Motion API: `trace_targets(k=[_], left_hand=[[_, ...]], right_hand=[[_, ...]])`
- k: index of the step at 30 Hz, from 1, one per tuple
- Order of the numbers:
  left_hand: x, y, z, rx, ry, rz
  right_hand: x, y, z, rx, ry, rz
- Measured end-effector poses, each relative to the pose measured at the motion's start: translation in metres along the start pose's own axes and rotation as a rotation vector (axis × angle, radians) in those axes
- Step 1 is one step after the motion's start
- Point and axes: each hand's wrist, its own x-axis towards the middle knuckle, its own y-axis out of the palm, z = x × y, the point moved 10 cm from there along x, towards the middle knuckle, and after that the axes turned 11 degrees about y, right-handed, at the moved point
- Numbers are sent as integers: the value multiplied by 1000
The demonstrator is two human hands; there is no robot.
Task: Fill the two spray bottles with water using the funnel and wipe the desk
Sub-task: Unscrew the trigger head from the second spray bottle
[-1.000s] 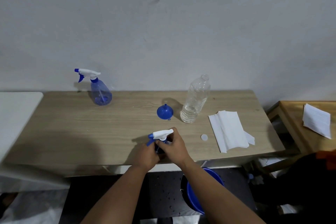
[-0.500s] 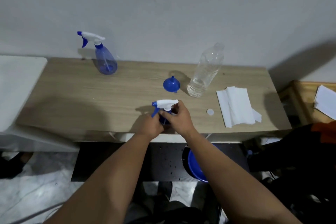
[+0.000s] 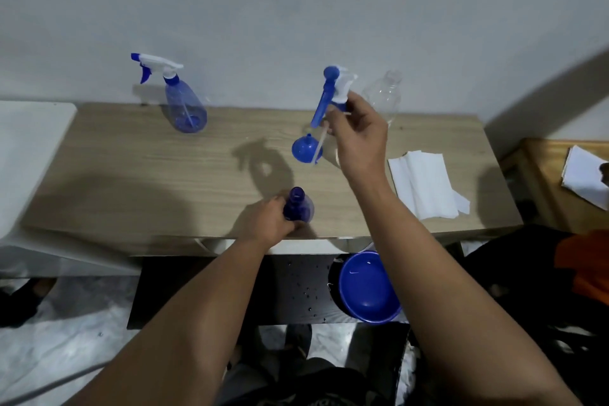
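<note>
Fingers of my left hand [image 3: 268,221] curl round the open-necked blue spray bottle [image 3: 298,208], which stands on the desk [image 3: 138,175] near its front edge. My right hand [image 3: 357,135] is raised above the desk, its fingertips pinching the detached spray head [image 3: 333,89]; the dip tube hangs down over the blue funnel [image 3: 304,149], which lies mid-desk. I see the second spray bottle [image 3: 184,105], head on, at the back left by the wall. A clear plastic bottle [image 3: 384,95] stands behind my right hand. Folded paper towels [image 3: 425,184] lie to the right. Below the desk edge sits a blue basin [image 3: 365,287].
</note>
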Motion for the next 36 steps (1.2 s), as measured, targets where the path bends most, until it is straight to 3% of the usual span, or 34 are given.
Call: trace_targets(k=[3,10,15,20,23,27,31,36], left_hand=[[-2,-3,2,-29,18,-5],[-7,-12,6,-34,32,-30],[-5,-12,3,-3,62,-25],[0,-12,6,9,79,-33],[1,-15,8,4,69,-25],[6,-20,13,-2,76,-20],[19,-22,19,-48,74,-13],[33,-25,22,-90,72,-24]], right_hand=[[8,-12,-8,-188,31,4],[-11,-44,-175,-839,414,136],[-17,-57,-230,-1015,573,147],[-13,-56,-241,-1096,556,123],[-16,-61,-230,-1130,529,16],[-20,-60,-187,-857,324,-219],[15,-14,-154,-720,215,-104],[96,53,-145,-1107,214,138]])
